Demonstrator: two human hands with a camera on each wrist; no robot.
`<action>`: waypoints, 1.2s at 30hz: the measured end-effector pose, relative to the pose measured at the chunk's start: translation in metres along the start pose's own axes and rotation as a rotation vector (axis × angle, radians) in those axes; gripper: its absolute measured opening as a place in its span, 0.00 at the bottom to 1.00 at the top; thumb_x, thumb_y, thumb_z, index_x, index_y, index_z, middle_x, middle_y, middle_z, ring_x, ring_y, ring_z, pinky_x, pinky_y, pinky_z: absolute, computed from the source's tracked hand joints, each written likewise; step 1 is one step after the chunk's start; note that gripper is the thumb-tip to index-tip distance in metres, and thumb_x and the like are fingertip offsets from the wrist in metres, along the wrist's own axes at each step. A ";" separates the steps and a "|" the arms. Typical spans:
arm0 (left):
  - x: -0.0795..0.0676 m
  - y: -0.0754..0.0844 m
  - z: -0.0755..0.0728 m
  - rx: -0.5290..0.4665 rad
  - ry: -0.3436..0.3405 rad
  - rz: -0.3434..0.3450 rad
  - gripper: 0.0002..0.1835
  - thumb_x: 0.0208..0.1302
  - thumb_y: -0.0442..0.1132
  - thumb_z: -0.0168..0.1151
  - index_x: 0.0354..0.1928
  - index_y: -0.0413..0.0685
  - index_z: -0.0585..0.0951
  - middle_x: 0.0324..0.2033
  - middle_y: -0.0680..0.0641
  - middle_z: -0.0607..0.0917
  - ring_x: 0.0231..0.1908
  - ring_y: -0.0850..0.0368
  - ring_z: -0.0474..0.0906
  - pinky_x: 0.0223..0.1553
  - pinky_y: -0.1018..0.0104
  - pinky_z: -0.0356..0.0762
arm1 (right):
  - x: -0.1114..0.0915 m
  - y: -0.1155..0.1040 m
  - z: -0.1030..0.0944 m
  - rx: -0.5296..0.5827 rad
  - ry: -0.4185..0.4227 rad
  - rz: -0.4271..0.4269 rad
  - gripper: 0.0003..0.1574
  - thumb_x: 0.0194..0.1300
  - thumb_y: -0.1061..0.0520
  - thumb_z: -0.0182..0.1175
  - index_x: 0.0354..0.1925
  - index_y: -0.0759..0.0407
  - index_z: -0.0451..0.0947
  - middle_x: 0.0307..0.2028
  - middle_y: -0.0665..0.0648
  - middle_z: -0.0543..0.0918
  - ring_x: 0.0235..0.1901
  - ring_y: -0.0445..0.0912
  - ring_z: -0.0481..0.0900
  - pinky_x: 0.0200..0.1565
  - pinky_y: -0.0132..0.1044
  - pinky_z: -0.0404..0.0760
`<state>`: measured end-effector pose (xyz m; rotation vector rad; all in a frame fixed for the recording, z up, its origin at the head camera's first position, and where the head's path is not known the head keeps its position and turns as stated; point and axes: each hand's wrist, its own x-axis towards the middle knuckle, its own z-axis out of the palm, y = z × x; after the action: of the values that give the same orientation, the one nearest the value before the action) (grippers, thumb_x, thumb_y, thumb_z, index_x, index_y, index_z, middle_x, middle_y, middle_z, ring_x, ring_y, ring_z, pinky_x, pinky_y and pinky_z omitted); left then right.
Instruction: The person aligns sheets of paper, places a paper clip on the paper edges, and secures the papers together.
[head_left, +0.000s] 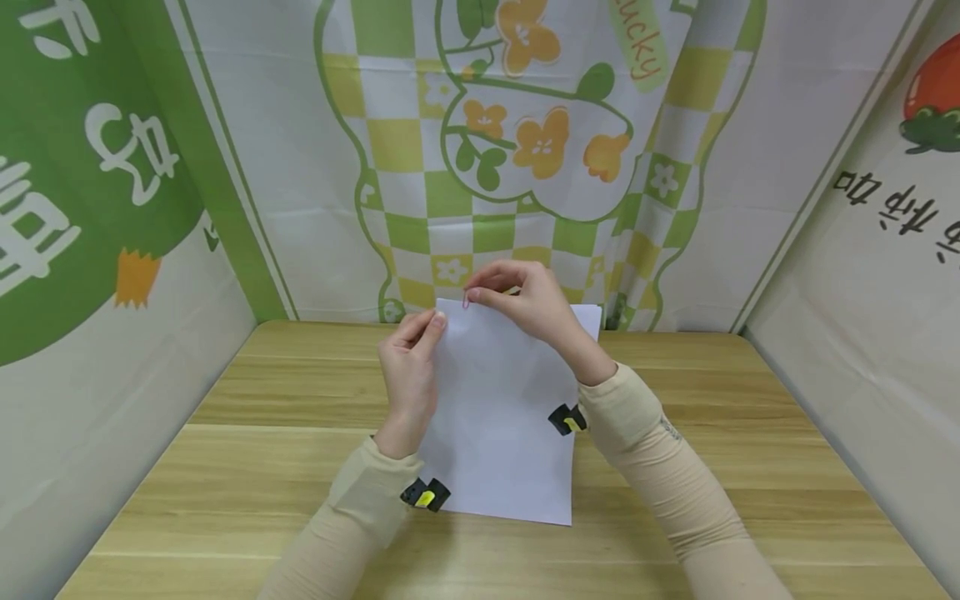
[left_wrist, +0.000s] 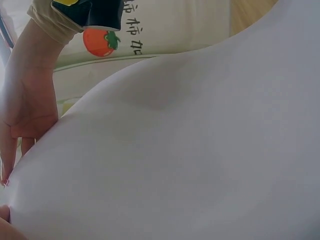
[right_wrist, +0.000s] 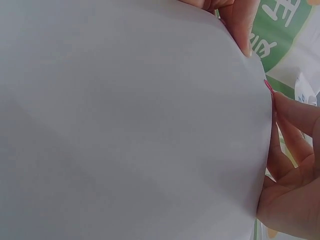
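A white sheet of paper (head_left: 502,417), with another edge showing behind its top right corner, is held up over the table. My left hand (head_left: 408,358) pinches its top left corner between thumb and fingers. Just to the right, my right hand (head_left: 528,304) pinches a small pink paper clip (head_left: 466,300) at the paper's top edge. In the right wrist view the paper clip (right_wrist: 269,86) overlaps the edge of the paper, next to my right thumb. The paper (left_wrist: 175,140) bows and fills most of the left wrist view.
Below the paper lies a wooden table (head_left: 300,483). Printed curtains stand around it: a green and yellow checked one (head_left: 465,192) behind, a green and white one (head_left: 97,167) on the left and a white one (head_left: 847,267) on the right. Both wrists wear black devices (head_left: 425,494).
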<state>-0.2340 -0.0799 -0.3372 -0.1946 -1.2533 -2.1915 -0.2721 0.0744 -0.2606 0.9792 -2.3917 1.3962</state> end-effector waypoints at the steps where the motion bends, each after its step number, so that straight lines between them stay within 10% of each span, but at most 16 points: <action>1: 0.000 0.000 0.000 -0.002 -0.001 0.000 0.12 0.57 0.23 0.62 0.28 0.49 0.86 0.23 0.55 0.81 0.30 0.64 0.74 0.35 0.76 0.75 | 0.000 0.000 0.000 0.001 -0.002 0.001 0.08 0.61 0.53 0.65 0.38 0.54 0.84 0.34 0.52 0.87 0.33 0.41 0.83 0.37 0.36 0.79; 36: -0.001 0.001 0.001 -0.004 0.015 -0.033 0.06 0.57 0.24 0.63 0.32 0.38 0.86 0.24 0.54 0.82 0.30 0.62 0.75 0.35 0.75 0.75 | 0.001 0.000 0.000 -0.019 -0.005 0.012 0.08 0.60 0.51 0.65 0.37 0.52 0.85 0.34 0.51 0.87 0.32 0.41 0.81 0.35 0.36 0.78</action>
<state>-0.2328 -0.0794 -0.3359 -0.1598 -1.2523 -2.2191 -0.2723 0.0741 -0.2602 0.9662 -2.4136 1.3738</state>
